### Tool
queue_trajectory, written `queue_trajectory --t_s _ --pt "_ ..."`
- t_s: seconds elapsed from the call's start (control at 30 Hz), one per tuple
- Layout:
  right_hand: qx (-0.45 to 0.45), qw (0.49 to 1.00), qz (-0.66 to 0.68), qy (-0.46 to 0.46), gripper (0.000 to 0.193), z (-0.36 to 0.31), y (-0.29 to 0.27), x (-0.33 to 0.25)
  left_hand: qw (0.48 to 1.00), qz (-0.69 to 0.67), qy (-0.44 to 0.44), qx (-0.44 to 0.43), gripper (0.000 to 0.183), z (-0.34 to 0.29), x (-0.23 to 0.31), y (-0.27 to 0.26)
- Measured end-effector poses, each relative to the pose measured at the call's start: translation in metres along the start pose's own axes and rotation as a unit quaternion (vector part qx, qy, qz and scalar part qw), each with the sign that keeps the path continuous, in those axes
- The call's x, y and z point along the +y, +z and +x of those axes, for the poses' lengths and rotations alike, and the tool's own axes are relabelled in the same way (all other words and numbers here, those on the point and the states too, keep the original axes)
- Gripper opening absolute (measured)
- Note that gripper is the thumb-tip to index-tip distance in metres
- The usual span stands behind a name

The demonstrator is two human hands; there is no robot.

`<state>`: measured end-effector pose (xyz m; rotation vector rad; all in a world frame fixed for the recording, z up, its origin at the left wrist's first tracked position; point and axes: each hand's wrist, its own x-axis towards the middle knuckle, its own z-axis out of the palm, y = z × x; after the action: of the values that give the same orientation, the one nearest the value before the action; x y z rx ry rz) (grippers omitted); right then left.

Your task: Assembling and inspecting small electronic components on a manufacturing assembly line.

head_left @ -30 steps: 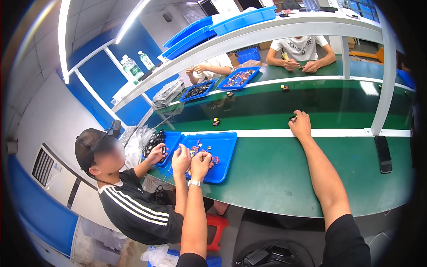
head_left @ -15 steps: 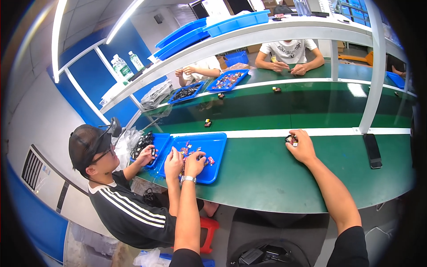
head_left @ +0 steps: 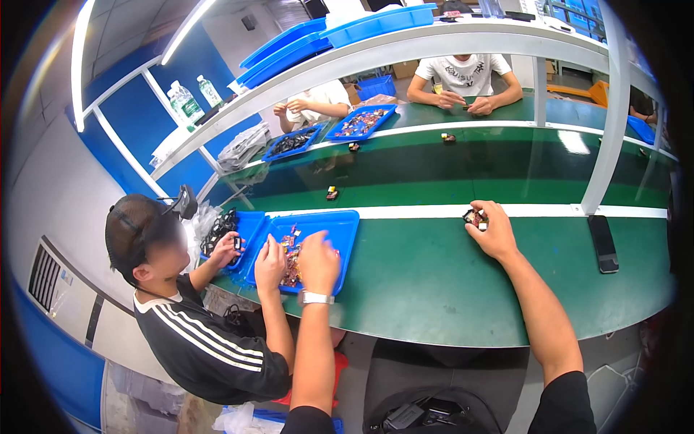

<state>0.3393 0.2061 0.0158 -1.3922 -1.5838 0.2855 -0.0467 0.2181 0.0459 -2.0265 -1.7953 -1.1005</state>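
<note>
Your left grip (head_left: 319, 262) had shifted rightward across the blue tray (head_left: 345, 233) since half a second earlier, and blur left no way to tell whether its fingers were spread or pressed together. The loose parts (head_left: 291, 271) in that tray, left of centre in the frame, lay just left of this hand, between it and a co-worker's hand (head_left: 270, 266); jumbled, they shared no single long axis. Your right grip (head_left: 495, 230), right of centre, was pinching a small component cluster (head_left: 473, 218) between thumb and fingers. That cluster sat at the left end of your fingertips, by the white strip (head_left: 416, 212) along the worktop (head_left: 426, 289), well apart from the tray; its long axis was too small to make out.
</note>
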Motion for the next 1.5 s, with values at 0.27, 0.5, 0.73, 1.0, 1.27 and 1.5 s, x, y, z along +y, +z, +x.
queue_trajectory --t_s 0.27,0.5,0.73,1.0,1.27,1.5 --pt "-0.017 0.99 0.067 -0.121 0.052 -0.007 0.0 -0.017 0.826 -0.436 -0.1 -0.341 0.035 0.025 0.149 0.093" --pt "-0.067 0.983 0.08 -0.154 0.057 -0.007 0.006 -0.02 0.58 -0.642 -0.116 -0.488 0.029 0.024 0.144 0.122" --pt "-0.044 0.997 0.037 -0.055 0.04 -0.009 0.006 -0.015 0.591 -0.657 -0.2 -0.422 0.033 0.012 0.153 0.124" --pt "-0.01 1.0 -0.006 -0.028 0.025 -0.008 0.013 -0.021 0.562 -0.681 -0.176 -0.435 0.042 0.01 0.152 0.126" --pt "-0.027 0.995 -0.035 -0.087 0.022 -0.008 0.009 -0.016 0.54 -0.674 -0.166 -0.476 0.041 0.01 0.156 0.119" --pt "-0.042 0.992 -0.043 -0.11 0.01 -0.009 0.006 -0.018 0.559 -0.672 -0.145 -0.464 0.041 0.008 0.155 0.124"
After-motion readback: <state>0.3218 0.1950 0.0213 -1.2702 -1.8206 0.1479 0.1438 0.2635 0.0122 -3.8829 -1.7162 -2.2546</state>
